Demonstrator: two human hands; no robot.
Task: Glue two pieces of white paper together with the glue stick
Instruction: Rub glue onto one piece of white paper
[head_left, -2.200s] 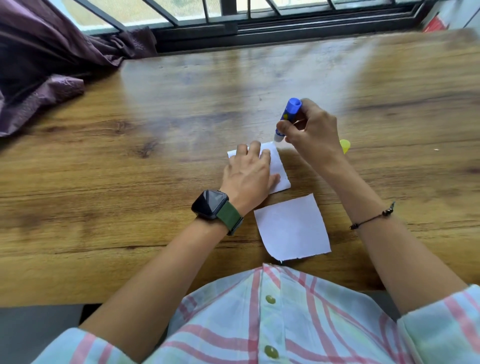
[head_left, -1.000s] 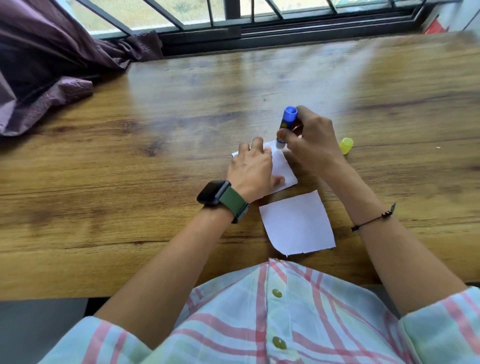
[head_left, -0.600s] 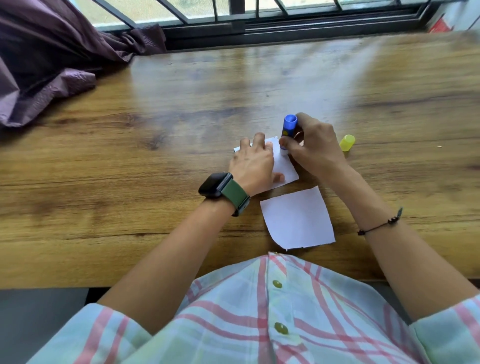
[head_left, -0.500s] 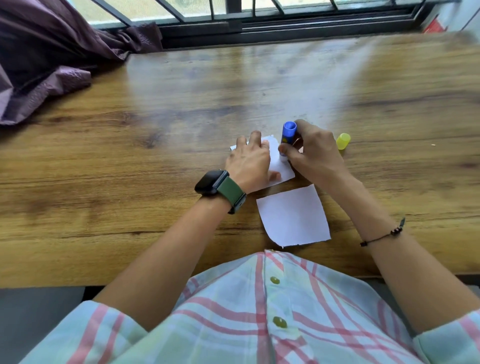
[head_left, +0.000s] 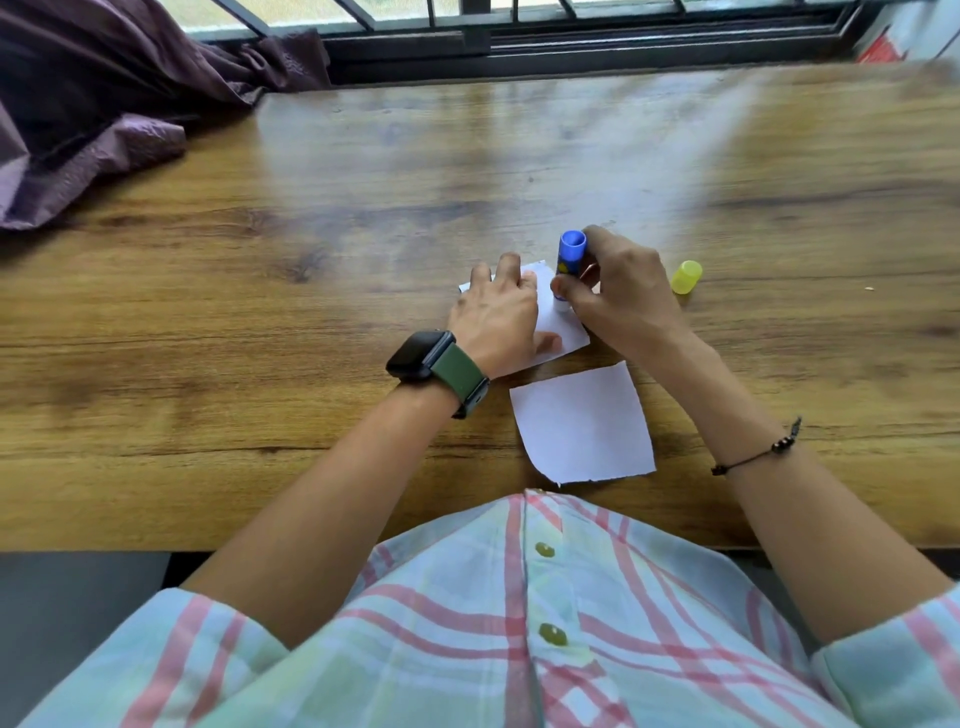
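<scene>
Blue cylindrical glue stick (head_left: 568, 265) is gripped upright by right hand (head_left: 623, 301), tip pressed on far white paper square (head_left: 558, 327); that sheet is pinned flat by left hand (head_left: 498, 322). Second white paper square (head_left: 584, 423) lies nearer, on wooden table (head_left: 260, 312).

Bright daylight enters from the window (head_left: 519, 21) at top. Broad pale glare streaks across the far wooden table (head_left: 363, 182), washing out grain at upper right. Soft shadows under both forearms. Centre is sharp; the shirt (head_left: 519, 623) at the bottom is soft. Wide-angle bending at edges, the table's far edge curves.
</scene>
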